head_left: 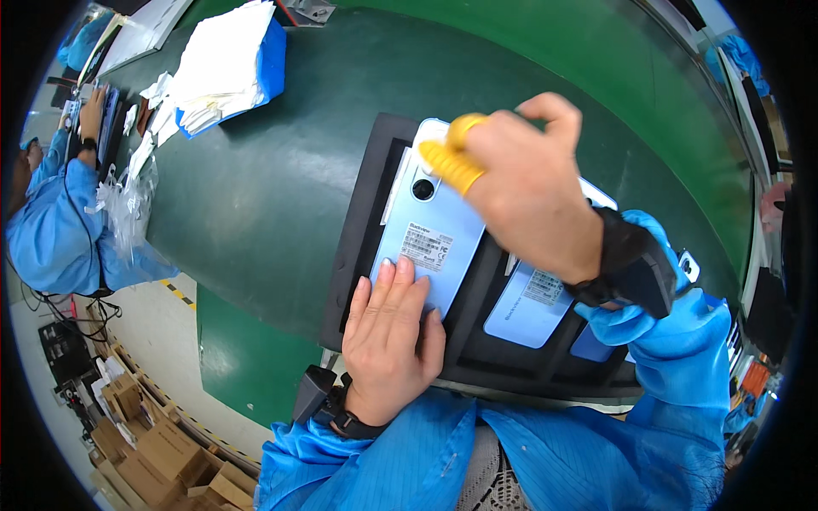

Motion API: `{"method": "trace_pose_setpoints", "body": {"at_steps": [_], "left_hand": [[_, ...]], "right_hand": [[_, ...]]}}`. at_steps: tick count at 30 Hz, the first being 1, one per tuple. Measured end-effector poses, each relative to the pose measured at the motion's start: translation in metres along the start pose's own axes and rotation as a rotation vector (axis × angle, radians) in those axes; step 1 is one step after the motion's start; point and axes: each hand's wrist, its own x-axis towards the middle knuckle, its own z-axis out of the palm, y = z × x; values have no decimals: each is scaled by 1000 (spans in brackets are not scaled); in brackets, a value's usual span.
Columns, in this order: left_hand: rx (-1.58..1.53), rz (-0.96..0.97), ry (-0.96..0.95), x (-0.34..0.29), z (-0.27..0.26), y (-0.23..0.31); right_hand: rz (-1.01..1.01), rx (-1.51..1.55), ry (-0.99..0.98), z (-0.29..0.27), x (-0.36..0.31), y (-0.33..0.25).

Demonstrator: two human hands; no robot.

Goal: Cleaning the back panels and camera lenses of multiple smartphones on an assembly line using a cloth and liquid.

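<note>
A light blue phone (pixel 453 228) lies back up in a black foam tray (pixel 361 200), its round camera lens and white label showing. My left hand (pixel 388 345) rests on the lower part of its back with the fingers stretched out. Over the camera end, my right hand (pixel 537 192) has yellow finger cots (pixel 452 166) on its fingers. Those fingers are closed and press a small white wipe (pixel 431 136) against the phone; most of the wipe is hidden. Beside it a second light blue phone (pixel 520 315) is partly covered by my right arm.
A darker blue phone (pixel 591 346) sits further right in the tray. On the green table (pixel 281 179), a blue bin (pixel 273 64) holds a stack of white sheets. A clear plastic bag (pixel 132 200) hangs near a co-worker's blue sleeve (pixel 55 221). Cardboard boxes (pixel 166 447) stand below left.
</note>
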Motion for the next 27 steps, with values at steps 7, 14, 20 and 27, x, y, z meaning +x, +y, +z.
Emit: {"method": "trace_pose_setpoints", "body": {"at_steps": [7,14,20,27], "left_hand": [[-12,-11,5,0,0,-2],[5,-3,-7,2,0,0],[15,-2,-1,2,0,-1],[-7,-1,18,4,1,0]], "right_hand": [[73,56,-209,-13,-10,-1],[216,213,-112,-3,-4,0],[93,131,-136,3,9,-6],[107,-250,-55,9,11,21]]}}
